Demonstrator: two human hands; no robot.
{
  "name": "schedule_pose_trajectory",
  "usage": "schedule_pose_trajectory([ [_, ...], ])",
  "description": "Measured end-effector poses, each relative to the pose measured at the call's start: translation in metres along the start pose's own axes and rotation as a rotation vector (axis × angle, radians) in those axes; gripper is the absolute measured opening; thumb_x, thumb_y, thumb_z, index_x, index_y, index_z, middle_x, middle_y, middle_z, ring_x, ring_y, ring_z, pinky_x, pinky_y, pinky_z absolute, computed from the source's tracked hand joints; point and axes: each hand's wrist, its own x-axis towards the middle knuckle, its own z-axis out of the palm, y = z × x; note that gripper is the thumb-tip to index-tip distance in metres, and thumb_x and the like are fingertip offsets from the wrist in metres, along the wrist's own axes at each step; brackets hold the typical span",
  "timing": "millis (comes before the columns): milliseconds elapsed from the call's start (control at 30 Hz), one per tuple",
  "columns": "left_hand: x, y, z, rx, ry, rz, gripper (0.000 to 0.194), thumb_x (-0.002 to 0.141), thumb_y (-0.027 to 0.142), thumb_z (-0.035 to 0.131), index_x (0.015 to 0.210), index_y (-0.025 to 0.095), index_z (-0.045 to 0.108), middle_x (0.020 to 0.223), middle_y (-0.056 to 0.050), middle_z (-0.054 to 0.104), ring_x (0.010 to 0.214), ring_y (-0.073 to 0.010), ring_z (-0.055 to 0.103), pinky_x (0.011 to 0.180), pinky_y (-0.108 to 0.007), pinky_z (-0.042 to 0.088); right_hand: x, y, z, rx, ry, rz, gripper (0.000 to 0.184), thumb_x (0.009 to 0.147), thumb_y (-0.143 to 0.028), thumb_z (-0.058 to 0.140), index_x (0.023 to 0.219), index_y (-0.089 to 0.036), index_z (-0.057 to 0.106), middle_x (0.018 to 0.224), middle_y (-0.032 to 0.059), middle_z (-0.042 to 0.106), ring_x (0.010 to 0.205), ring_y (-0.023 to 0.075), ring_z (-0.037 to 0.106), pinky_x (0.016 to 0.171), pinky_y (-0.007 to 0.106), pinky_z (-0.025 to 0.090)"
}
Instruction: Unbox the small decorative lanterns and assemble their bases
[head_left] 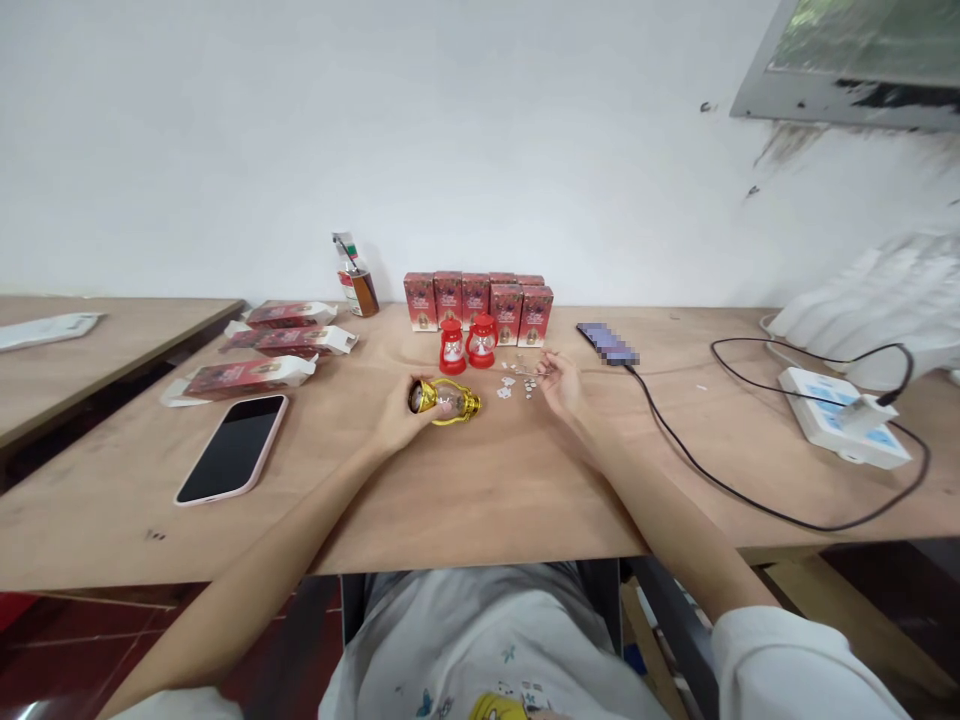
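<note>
My left hand (405, 415) is closed round a small gold toy lantern (469, 403), which lies on its side with its base toward my palm. My right hand (559, 383) is pinched on a thin metal tool (534, 374) that looks like tweezers. Its tip reaches left over several small white pieces (507, 386) scattered on the table. Two red toy lanterns (452, 350) stand upright just behind the gold one. The exact shape of the white pieces is too small to tell.
Several red boxes (535, 318) stand at the back of the table (480, 500). Opened boxes (240, 377), a phone (232, 450) and a bottle (358, 285) are at left. On the right lie another phone (607, 343), its black cable (720, 485) and a power strip (840, 415).
</note>
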Motion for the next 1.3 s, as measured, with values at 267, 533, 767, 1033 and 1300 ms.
schedule_pose_trajectory([
  [267,-0.001,0.016,0.0,0.002,0.105,0.06,0.052,0.065,0.042,0.072,0.105,0.018,0.049,0.1,-0.005,0.059,0.095,-0.0204,0.058,0.088,-0.035,0.046,0.018,-0.006,-0.026,0.043,0.1,-0.094,0.032,0.048,-0.004,0.041,0.075,-0.02,0.049,0.068,-0.0036,0.051,0.077,0.0106,0.06,0.09,0.032,0.048],
  [533,-0.001,0.018,-0.002,0.03,0.099,0.061,0.051,0.064,0.043,0.072,0.104,0.018,0.051,0.098,-0.004,0.061,0.093,-0.0206,0.059,0.086,-0.035,0.048,0.035,-0.003,-0.053,-0.417,0.337,-0.167,0.018,0.055,-0.01,0.042,0.068,-0.022,0.038,0.056,-0.0075,0.042,0.057,0.0103,0.053,0.071,0.029,0.05],
  [767,-0.001,0.015,0.0,-0.024,0.155,0.016,0.064,0.062,0.042,0.074,0.113,0.019,0.044,0.112,-0.008,0.056,0.107,-0.0228,0.056,0.093,-0.037,0.045,0.024,-0.004,-0.062,-0.901,0.26,-0.19,0.02,0.058,-0.005,0.045,0.071,-0.017,0.054,0.074,0.0034,0.058,0.079,0.0186,0.056,0.084,0.035,0.043],
  [1033,0.0,0.013,-0.002,-0.019,0.16,0.04,0.064,0.061,0.044,0.076,0.112,0.018,0.046,0.112,-0.008,0.058,0.107,-0.0238,0.057,0.093,-0.039,0.046,0.012,-0.001,-0.052,-1.334,0.096,-0.233,0.023,0.061,0.005,0.05,0.056,-0.018,0.05,0.069,0.0117,0.058,0.094,0.0305,0.057,0.091,0.046,0.036],
  [1300,0.0,0.016,0.0,-0.091,0.176,0.015,0.068,0.056,0.04,0.079,0.111,0.019,0.044,0.106,-0.007,0.061,0.103,-0.0236,0.06,0.092,-0.041,0.048,0.018,-0.001,-0.058,-1.372,0.159,-0.284,0.015,0.079,-0.02,0.052,0.074,-0.014,0.065,0.077,0.0134,0.067,0.081,0.027,0.063,0.079,0.041,0.045],
])
